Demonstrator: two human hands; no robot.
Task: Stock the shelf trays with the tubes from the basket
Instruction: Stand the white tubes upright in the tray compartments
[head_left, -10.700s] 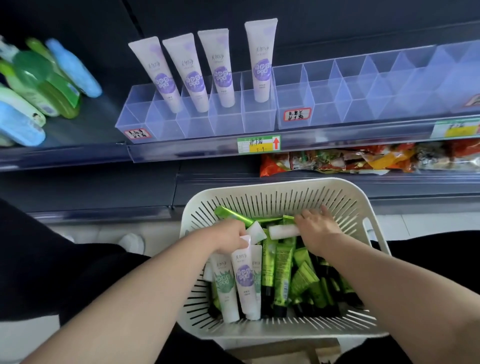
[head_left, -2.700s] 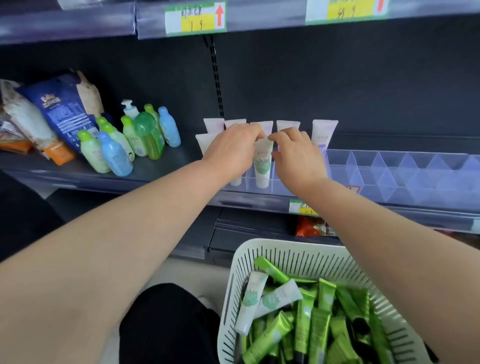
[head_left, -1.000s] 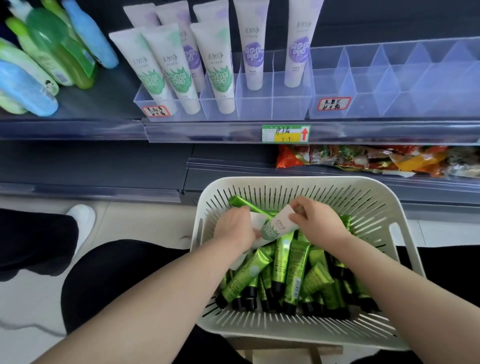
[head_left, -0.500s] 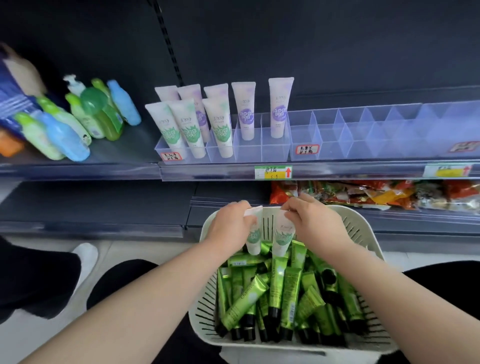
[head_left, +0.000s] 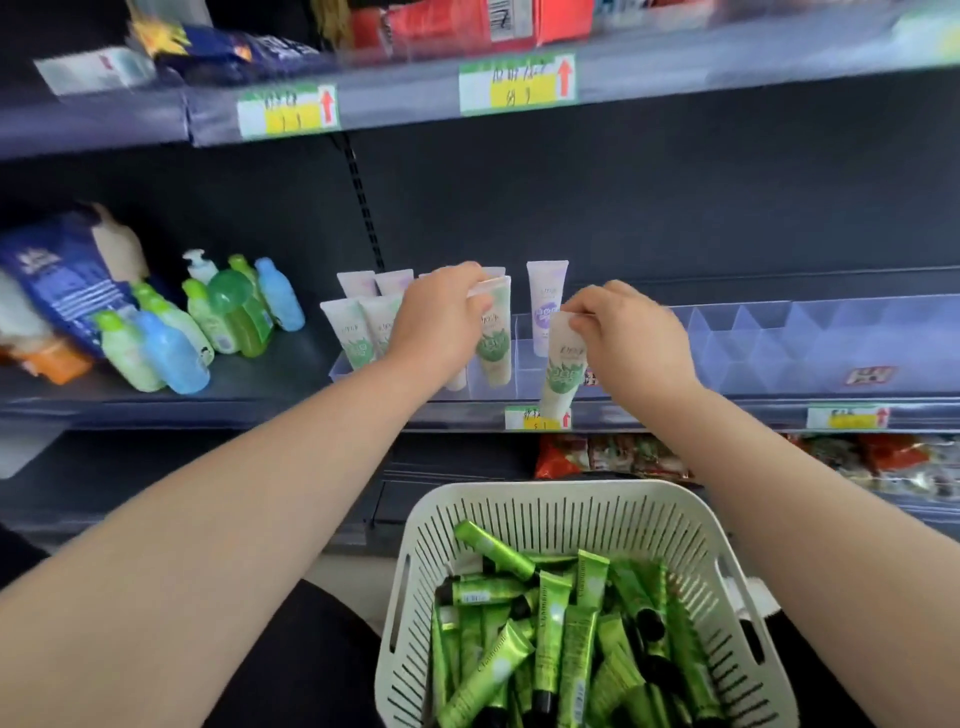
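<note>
At centre frame the left hand (head_left: 441, 317) pinched the flat top end of a white tube with a green label (head_left: 494, 345). That tube stood cap-down and roughly upright, its lower end inside a front compartment of the clear divided shelf tray (head_left: 753, 353). Just to the right, the right hand (head_left: 628, 332) held a second white green-label tube (head_left: 563, 374) by its top end between thumb and fingers. This one hung cap-down and slightly tilted in front of the tray's front wall, with its cap over the yellow price tag (head_left: 524, 420).

More green-label tubes (head_left: 353, 335) stood in the tray's left compartments, and a purple-label tube (head_left: 546, 306) stood in the back row between the two hands. The tray's compartments toward the right of the frame held nothing.

In the lower centre the white slotted basket (head_left: 545, 506) held a loose heap of bright green tubes (head_left: 550, 639). Green and blue bottles (head_left: 228, 312) stood on the shelf left of the tray, and snack packets (head_left: 623, 457) lay on the shelf below.
</note>
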